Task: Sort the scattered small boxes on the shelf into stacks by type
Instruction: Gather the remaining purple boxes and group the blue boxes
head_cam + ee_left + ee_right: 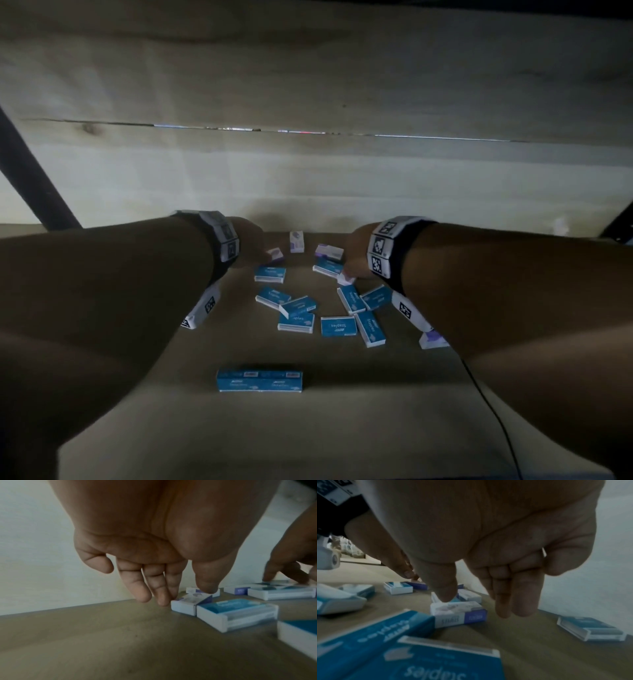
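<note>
The staple boxes lie scattered flat on the shelf (239,428), mostly blue staple boxes (338,326) in the middle, with a few white-and-purple boxes (296,241) toward the back wall and one at the right edge; a longer blue pack (259,380) sits apart at the front. Nothing is stacked yet, so the sorting looks barely begun

Both grips are loose and hold nothing. The left hand (154,555) hangs over a white-and-purple box (188,605), fingers nearly straight, fingertips (163,600) at its left end and thumb above its far side, not closed. The right hand (488,547) reaches down toward another white-and-purple box (458,613), thumb tip at or just over its top, fingers hanging to its right, clear of it

These small cardboard boxes likely handle as stiff, smooth and dense for their size. A pinch across the short sides, thumb opposite fingers, should lift one; a sleeve-type box might slide open if taken by its ends

The head view gives the whole layout, but the wrists hide the fingers. The wrist views show finger posture and contact, and the right one shows a blue box (590,628) lying alone further right
</note>
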